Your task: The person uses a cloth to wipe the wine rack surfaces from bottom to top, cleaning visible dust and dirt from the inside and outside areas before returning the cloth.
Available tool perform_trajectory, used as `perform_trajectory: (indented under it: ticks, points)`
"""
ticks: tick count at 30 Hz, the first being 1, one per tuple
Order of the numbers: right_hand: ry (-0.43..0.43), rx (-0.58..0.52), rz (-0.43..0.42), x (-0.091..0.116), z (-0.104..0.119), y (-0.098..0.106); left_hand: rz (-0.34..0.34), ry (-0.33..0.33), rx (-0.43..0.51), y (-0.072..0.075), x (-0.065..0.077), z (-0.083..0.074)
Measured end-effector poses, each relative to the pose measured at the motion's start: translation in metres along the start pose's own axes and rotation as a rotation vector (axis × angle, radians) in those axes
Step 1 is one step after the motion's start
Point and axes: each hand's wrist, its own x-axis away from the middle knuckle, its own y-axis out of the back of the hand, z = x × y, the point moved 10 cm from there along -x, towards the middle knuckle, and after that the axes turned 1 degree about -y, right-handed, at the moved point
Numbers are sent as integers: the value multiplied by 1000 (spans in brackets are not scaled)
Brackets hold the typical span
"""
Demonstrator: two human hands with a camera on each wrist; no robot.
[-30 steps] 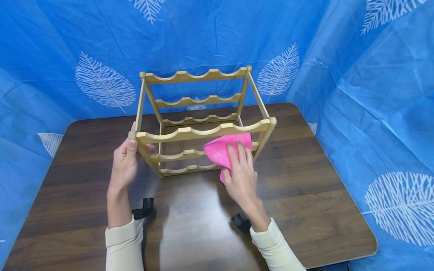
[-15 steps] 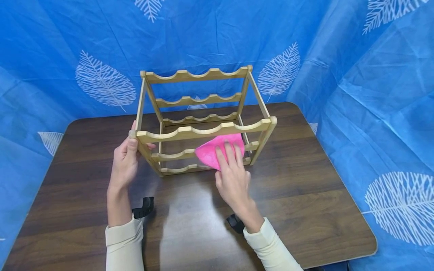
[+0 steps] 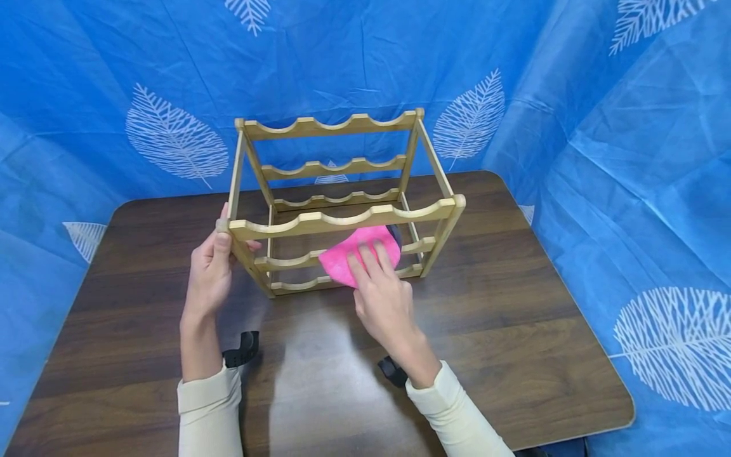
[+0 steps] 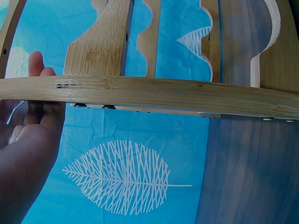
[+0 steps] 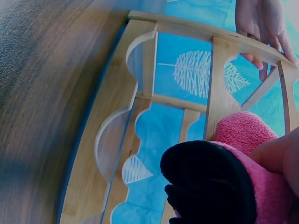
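A light wooden wine rack [image 3: 342,220] with scalloped rails stands upright on the table. At its front left corner my left hand [image 3: 210,273] grips the post near the top, thumb in front and fingers behind. The left wrist view shows those fingers [image 4: 35,65] around the wooden bar. My right hand [image 3: 387,308] holds a pink cloth [image 3: 337,261] against the middle front rail, just right of the rack's centre. In the right wrist view the fluffy pink cloth [image 5: 243,130] wraps the rail, and a folded black part [image 5: 210,177] hangs toward the camera.
The brown wood-grain table [image 3: 514,330] extends around the rack, with rounded corners. A blue curtain [image 3: 365,57] with white leaf prints hangs behind and at both sides. Black camera mounts [image 3: 242,350] sit at both wrists.
My right hand and the pink cloth have slid left along the middle front rail, away from the right post. My left hand and the rack stay in place.
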Motion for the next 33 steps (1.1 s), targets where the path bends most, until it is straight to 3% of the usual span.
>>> perform_trajectory:
  ticks: [6, 13, 18, 25, 33]
  points:
    - [22, 6, -2, -2, 5, -3, -8, 4, 9, 2, -1, 2]
    - [67, -42, -31, -2, 12, 2, -10, 7, 24, 2, 0, 3]
    - [87, -94, -7, -3, 21, 6, -2, 9, 41, 1, -1, 3]
    - [215, -439, 92, -3, 51, 7, -2, 22, 41, -1, -1, 5]
    - [294, -814, -73, -8, 53, 29, -17, 37, 18, 0, -2, 5]
